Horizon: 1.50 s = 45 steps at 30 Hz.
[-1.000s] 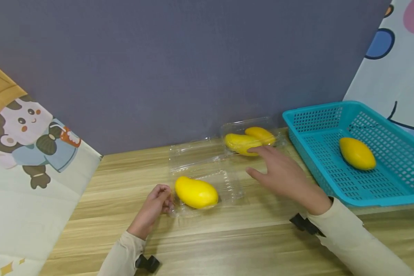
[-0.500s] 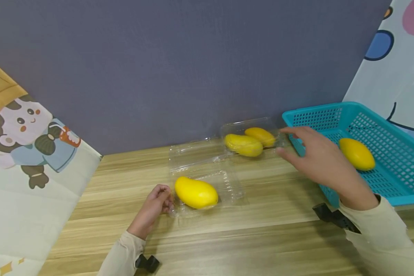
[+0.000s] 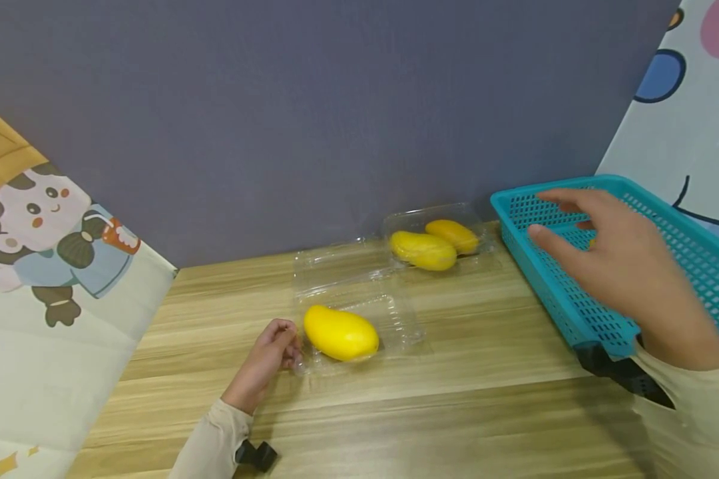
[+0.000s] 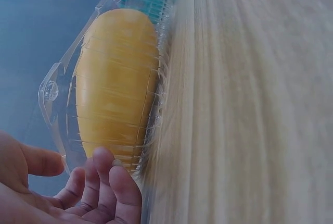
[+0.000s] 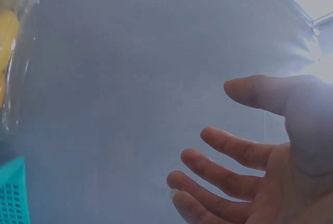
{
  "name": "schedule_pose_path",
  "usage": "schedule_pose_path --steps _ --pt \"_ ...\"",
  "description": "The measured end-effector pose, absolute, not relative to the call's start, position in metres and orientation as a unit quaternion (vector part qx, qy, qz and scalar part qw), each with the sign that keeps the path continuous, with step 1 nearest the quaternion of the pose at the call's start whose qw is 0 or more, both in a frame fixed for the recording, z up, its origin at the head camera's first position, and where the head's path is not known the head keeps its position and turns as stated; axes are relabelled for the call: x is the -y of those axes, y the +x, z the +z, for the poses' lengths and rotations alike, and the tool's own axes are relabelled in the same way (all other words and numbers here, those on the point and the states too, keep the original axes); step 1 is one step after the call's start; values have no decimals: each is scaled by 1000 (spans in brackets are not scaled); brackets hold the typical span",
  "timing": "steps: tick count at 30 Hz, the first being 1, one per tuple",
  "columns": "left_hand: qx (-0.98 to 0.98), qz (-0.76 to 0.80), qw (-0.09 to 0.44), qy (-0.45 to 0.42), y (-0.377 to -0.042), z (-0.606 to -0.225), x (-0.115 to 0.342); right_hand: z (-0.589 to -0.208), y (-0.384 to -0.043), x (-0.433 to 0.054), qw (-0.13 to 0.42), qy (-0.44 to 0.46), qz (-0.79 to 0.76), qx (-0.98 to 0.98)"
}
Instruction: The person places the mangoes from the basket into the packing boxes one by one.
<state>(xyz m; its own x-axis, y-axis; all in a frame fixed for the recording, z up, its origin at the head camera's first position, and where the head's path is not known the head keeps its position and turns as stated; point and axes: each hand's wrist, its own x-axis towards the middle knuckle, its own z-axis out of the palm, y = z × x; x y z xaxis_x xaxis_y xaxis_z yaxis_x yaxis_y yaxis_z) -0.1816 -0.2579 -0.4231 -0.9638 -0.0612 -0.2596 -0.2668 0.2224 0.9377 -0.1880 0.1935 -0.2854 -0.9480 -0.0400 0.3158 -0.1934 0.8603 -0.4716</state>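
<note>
On the wood-grain desk (image 3: 395, 426), the teal basket (image 3: 536, 286) stands at right; wood shows between its left edge and the open container (image 3: 398, 322). Second container (image 3: 425, 211) behind, two mangoes (image 3: 422, 251) inside. Right grip (image 3: 629, 259): spread wide, holding nothing; since the earlier frame, shifted right, now over the basket. Left grip (image 3: 271, 352): unmoved, narrow, holding the open container's left end. Single mango (image 3: 340, 334) lies in that container.

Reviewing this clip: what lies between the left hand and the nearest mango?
The ribbed wall of the clear plastic box. The left wrist view shows it between the left hand and the nearest mango.
</note>
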Motion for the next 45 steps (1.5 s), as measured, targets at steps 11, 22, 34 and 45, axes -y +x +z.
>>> schedule_pose_path --steps 11,22,34,45 --pt "-780 610 89 -106 -182 -422 260 -282 -191 -220 203 19 261 943" --pt "-784 604 91 -105 -182 -424 260 -290 -208 -238 210 -9 225 951" --pt "-779 612 85 -105 -183 -424 257 -302 -226 -248 179 -39 186 965" --pt "-776 616 80 -107 -183 -426 257 -314 -238 -272 134 -53 149 978"
